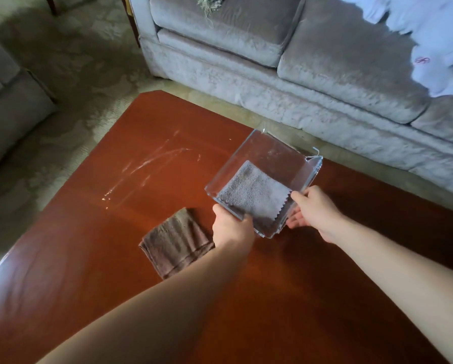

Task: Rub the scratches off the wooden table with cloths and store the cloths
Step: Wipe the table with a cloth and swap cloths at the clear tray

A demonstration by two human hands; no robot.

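Head view. The surface (285, 298) is polished red-brown wood with a glossy sheen; one bevelled corner is seen at the far left. White scratches (146, 164) are spread over its far left part as thin streaks running from near left to far right.

A clear, hard-walled box (270, 148), open at the top and roughly square in plan, is located right of centre on the surface, with one corner pointed toward the person. Whether its base touches the surface cannot be told. A grey cloth (254, 193) of nubby pile, folded square and with a zigzag-cut edge on its right side, lies flat inside the box, against the near walls. Its edges are aligned with the box walls.

The left grip (232, 227) is clenched on the near left wall of the box, with one digit hooked over the rim. The right grip (316, 210) is clamped on the near right wall, thumb on top and fingers beneath.

A brown cloth (175, 243), ribbed and hemmed, is laid folded on the surface just left of the left grip. Its long axis is set diagonally, near left to far right.

A pale velvet-like sofa (246, 74) stands beyond the surface on patterned carpet (88, 74).
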